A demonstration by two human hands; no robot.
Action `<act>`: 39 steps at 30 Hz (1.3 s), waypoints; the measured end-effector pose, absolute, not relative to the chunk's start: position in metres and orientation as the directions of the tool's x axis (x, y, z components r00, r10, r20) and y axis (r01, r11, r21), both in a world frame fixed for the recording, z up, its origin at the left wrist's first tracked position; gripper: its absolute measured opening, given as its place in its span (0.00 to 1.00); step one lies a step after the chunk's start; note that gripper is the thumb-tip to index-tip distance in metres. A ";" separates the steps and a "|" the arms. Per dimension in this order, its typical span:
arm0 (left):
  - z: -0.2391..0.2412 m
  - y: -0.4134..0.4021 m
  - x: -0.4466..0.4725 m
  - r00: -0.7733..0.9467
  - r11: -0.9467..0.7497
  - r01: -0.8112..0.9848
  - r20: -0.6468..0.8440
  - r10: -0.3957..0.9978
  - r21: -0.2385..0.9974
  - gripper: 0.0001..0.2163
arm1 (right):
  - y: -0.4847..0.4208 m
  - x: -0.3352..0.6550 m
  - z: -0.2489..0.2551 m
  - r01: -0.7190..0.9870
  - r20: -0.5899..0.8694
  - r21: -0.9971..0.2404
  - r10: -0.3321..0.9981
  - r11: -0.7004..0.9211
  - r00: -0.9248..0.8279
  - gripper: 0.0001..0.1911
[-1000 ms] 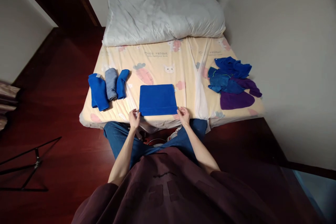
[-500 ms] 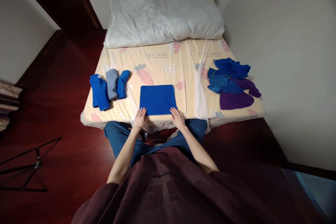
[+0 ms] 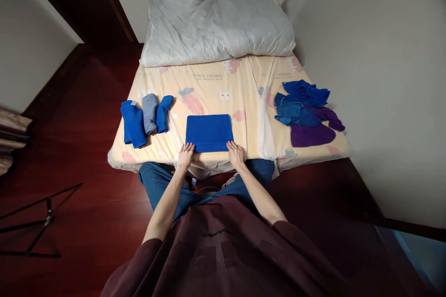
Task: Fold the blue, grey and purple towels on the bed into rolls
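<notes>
A folded blue towel [image 3: 209, 132] lies flat near the front edge of the bed [image 3: 244, 83]. My left hand [image 3: 185, 154] rests on its near left corner, fingers stretched out and flat. At the near right corner my right hand [image 3: 235, 153] lies the same way, fingers flat on the cloth's edge. Neither hand holds anything. Three rolled towels [image 3: 146, 116], two blue and one grey, lie side by side at the bed's left.
A loose pile of blue and purple cloths [image 3: 306, 113] sits at the bed's right side. A white duvet [image 3: 219, 23] is bunched at the head of the bed. A black stand [image 3: 31, 227] stands on the dark wood floor at left. A white wall runs along the right.
Both hands moved from pinching the towel's near corners to lying flat on its near edge. The towel looks shorter front to back, its near edge folded in.
</notes>
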State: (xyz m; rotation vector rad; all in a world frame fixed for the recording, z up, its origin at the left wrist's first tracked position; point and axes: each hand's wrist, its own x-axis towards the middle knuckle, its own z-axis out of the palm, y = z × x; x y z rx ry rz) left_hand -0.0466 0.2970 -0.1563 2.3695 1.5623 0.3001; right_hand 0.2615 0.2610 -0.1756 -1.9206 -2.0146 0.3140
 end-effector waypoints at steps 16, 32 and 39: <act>-0.189 0.305 -0.083 0.045 -0.115 0.581 0.109 0.993 0.806 0.13 | 0.254 0.312 -0.199 0.458 0.086 -0.889 0.981 -0.003 0.172 0.29; -0.189 0.301 -0.080 -0.088 -0.001 0.444 0.044 0.995 0.896 0.18 | 0.256 0.304 -0.194 0.566 0.153 -0.823 0.947 -0.036 0.282 0.28; -0.192 0.299 -0.081 -0.097 0.035 0.432 0.007 0.995 0.901 0.16 | 0.254 0.304 -0.193 0.555 0.149 -0.830 0.941 -0.047 0.303 0.27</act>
